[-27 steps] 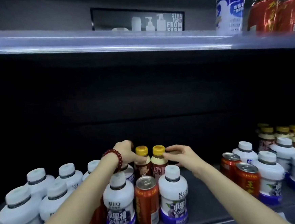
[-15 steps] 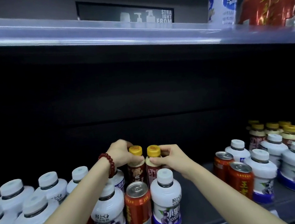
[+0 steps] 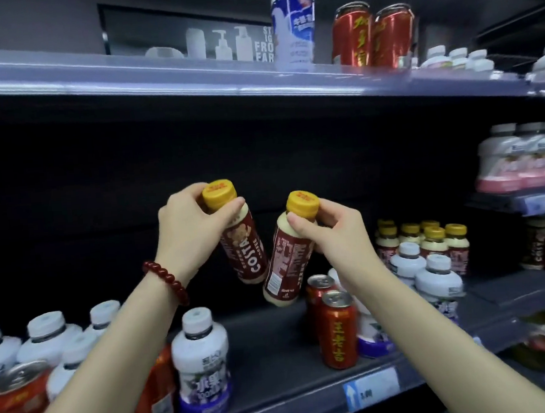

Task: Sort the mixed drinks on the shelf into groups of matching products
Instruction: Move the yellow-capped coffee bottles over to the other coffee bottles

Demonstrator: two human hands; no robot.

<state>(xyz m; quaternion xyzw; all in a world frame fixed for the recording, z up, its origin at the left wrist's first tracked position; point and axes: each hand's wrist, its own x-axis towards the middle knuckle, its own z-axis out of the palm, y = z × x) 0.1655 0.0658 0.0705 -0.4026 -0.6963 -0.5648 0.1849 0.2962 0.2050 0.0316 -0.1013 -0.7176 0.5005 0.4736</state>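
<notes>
My left hand (image 3: pixel 189 226) grips a brown Costa coffee bottle (image 3: pixel 247 254) by its yellow cap, lifted clear of the shelf and tilted. My right hand (image 3: pixel 330 231) holds a second matching coffee bottle (image 3: pixel 285 264) near its yellow cap, also in the air and tilted, just right of the first. Below them the dark shelf (image 3: pixel 269 346) carries white juice bottles (image 3: pixel 201 358) and red cans (image 3: pixel 338 328). A cluster of matching yellow-capped coffee bottles (image 3: pixel 430 242) stands at the back right, behind white bottles (image 3: pixel 436 278).
More white bottles (image 3: pixel 46 338) and a red can (image 3: pixel 15 399) crowd the left end of the shelf. The upper shelf (image 3: pixel 189 79) holds a blue-white can (image 3: pixel 294 25) and two red cans (image 3: pixel 371 34). A neighbouring unit at right carries pink-labelled bottles (image 3: pixel 522 160). A price tag (image 3: pixel 370 391) sits on the shelf edge.
Both hands have closed on the two coffee bottles and lifted them off the shelf. The bottles now hang tilted in the air, and the view has swung to the right.
</notes>
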